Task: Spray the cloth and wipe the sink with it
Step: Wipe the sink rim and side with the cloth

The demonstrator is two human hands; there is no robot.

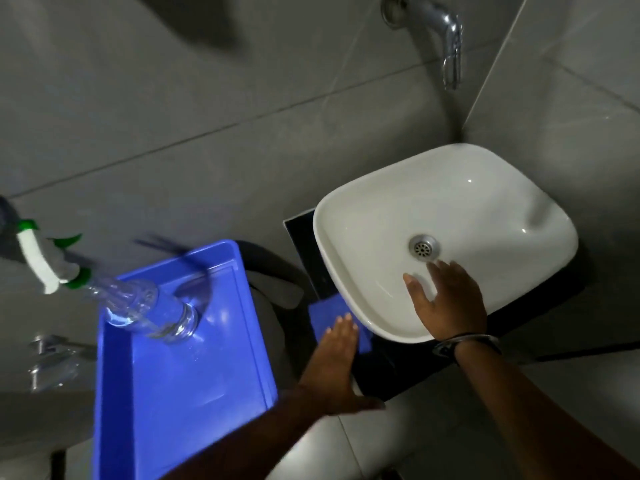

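A white sink (381, 209) with a metal drain (424, 247) stands on a dark counter (388, 372) at the right. A blue cloth (323, 320) lies on the counter at the sink's left front corner, partly under its rim. My left hand (334, 362) is flat with fingers together, its fingertips over the cloth's near edge. My right hand (446, 299) hovers open with fingers spread over the basin's front part, holding nothing. A clear spray bottle (149, 306) with a white and green trigger head (45, 261) stands in a blue tray (180, 393) at the left.
A chrome tap (446, 32) juts from the grey tiled wall above the sink. A wall corner runs close to the sink's right side. Another chrome fitting (52, 358) sits at the far left. A white toilet cistern or lid (332, 448) lies below the hands.
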